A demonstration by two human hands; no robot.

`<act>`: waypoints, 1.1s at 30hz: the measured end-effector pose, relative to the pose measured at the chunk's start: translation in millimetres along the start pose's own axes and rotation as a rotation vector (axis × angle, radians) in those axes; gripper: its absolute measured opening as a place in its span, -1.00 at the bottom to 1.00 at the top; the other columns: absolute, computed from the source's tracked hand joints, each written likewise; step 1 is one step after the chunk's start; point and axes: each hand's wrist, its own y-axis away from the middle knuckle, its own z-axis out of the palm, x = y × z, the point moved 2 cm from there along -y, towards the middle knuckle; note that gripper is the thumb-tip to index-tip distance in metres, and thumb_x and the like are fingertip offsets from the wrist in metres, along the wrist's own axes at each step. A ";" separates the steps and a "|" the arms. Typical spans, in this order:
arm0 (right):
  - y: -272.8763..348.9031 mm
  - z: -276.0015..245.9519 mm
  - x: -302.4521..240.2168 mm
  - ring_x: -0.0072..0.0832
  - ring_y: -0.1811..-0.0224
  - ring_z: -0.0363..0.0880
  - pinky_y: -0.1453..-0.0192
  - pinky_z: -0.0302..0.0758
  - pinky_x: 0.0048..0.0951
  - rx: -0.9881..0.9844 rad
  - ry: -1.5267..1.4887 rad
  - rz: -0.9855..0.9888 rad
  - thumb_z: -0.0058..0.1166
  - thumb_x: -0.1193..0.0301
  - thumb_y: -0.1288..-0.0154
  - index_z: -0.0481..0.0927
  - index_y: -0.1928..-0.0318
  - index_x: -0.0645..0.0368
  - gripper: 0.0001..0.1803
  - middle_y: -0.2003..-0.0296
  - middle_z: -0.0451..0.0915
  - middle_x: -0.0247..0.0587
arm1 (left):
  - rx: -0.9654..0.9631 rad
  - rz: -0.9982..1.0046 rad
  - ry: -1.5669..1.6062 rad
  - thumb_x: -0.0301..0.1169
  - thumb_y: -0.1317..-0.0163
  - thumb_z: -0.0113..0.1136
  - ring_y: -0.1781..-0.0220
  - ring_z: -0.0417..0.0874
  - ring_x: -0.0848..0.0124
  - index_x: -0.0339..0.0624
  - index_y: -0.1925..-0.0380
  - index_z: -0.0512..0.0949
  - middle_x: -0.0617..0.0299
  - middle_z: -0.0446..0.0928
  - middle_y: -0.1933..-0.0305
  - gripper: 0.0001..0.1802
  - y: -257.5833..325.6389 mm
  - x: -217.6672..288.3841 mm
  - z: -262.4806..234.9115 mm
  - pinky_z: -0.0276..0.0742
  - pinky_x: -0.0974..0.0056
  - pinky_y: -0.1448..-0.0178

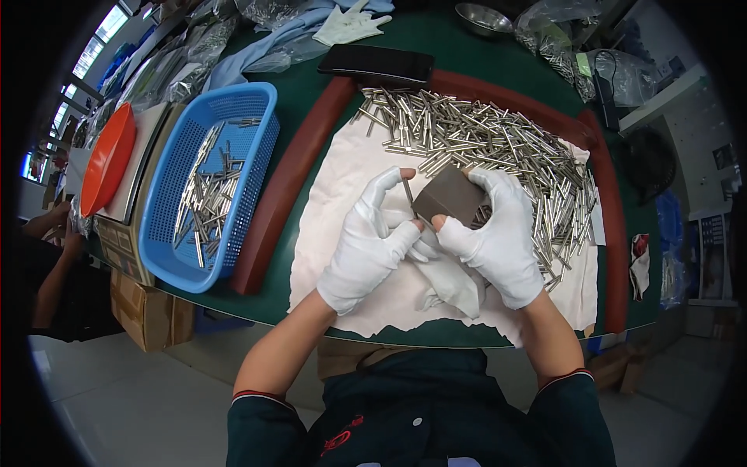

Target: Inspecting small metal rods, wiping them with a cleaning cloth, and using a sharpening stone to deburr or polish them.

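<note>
My left hand (369,241), in a white glove with bare fingertips, pinches a thin metal pin (409,194) between thumb and forefinger. My right hand (502,237), gloved the same way, grips a dark grey-brown sanding block (451,196) by its edges. The pin is held just left of the block; whether the two touch I cannot tell. Below both hands a loose white glove (450,286) lies crumpled on a pale cloth (327,206). A large heap of shiny metal pins (506,144) spreads over the cloth behind and to the right of my hands.
Dark red padded bars (299,179) frame the cloth on the green table. A blue perforated basket (268,124) holding more pins stands left, beside an orange tray (109,159). A black phone (376,64) lies at the back, near a metal bowl (484,19). Another person's arm (58,265) shows far left.
</note>
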 end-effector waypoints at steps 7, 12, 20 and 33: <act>1.1 1.0 -0.6 -0.15 0.10 0.48 0.02 0.43 -0.20 0.036 0.001 -0.057 0.36 0.01 0.33 0.55 0.14 0.36 -0.22 0.24 0.52 0.04 | -0.003 0.045 -0.004 -0.71 -0.21 0.02 0.31 0.65 0.45 -0.17 -0.29 0.14 0.09 0.57 0.26 -0.37 -0.4 -4.2 -2.5 0.64 0.36 0.22; -2.2 -0.8 8.0 -0.15 0.12 0.50 0.03 0.45 -0.21 0.003 0.057 -0.003 0.35 0.02 0.28 0.56 0.11 0.35 -0.24 0.22 0.53 0.06 | -0.051 0.069 0.039 -0.68 -0.21 0.03 0.31 0.68 0.37 -0.17 -0.30 0.11 0.01 0.60 0.31 -0.35 2.8 3.6 -4.0 0.64 0.33 0.22; -4.9 -8.1 18.8 -0.21 0.12 0.55 0.00 0.49 -0.27 0.081 -0.108 0.039 0.37 0.06 0.23 0.54 0.11 0.39 -0.27 0.18 0.55 0.06 | -0.164 -0.068 0.188 -0.58 -0.25 0.06 0.36 0.70 0.29 -0.20 -0.40 -0.05 -0.03 0.61 0.41 -0.24 -4.9 5.8 -11.8 0.63 0.33 0.25; 0.1 -10.4 10.6 -0.54 -0.05 0.36 -0.20 0.23 -0.48 -0.194 -0.900 0.187 0.08 -0.28 -0.09 0.37 -0.19 0.30 -0.07 0.03 0.46 -0.27 | -0.019 -0.102 0.038 -0.57 -0.22 0.06 0.51 0.58 0.46 -0.30 -0.12 0.16 0.11 0.58 0.47 -0.52 -3.8 -1.3 -11.0 0.51 0.42 0.39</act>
